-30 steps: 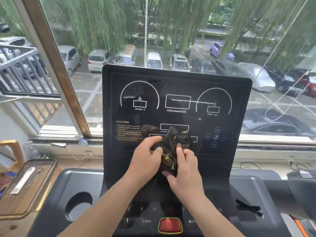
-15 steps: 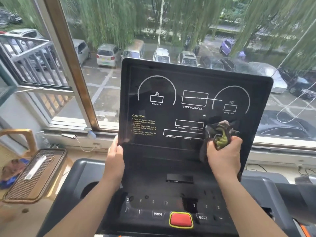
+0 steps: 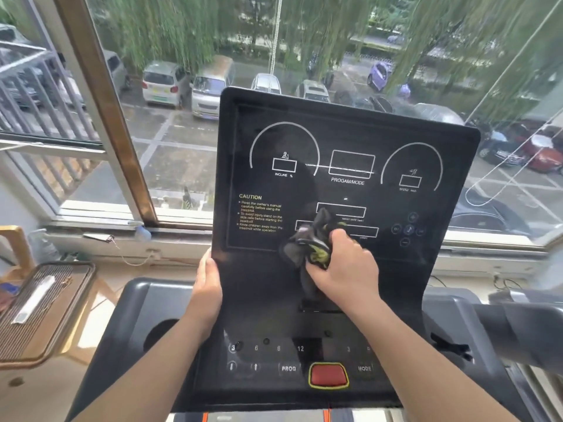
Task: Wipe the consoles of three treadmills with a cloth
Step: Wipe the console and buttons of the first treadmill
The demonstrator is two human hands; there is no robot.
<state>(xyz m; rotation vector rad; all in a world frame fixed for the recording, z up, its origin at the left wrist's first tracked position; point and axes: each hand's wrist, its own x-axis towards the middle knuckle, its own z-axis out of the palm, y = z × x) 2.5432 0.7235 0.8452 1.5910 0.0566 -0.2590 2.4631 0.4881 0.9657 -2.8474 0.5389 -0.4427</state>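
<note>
Dark cloth point(image 3: 304, 245), clenched in the right hand point(image 3: 347, 269), could trigger touch keys point(image 3: 408, 229) at its three o'clock; the left hand point(image 3: 208, 281) clasps the console point(image 3: 350, 123) edge.

Before you: one large window point(image 3: 170, 132), admitting daylight. At your left, a brown upright frame post point(image 3: 103, 111). Below it, a white windowsill point(image 3: 100, 219). Outside: willow trees point(image 3: 170, 28), parked cars point(image 3: 161, 83) on marked paving, and a grey railing point(image 3: 27, 95) far left. Indoors, to your left: a striped tray point(image 3: 45, 312), with a light wooden frame point(image 3: 21, 242) behind it. Pale floor point(image 3: 30, 394).
</note>
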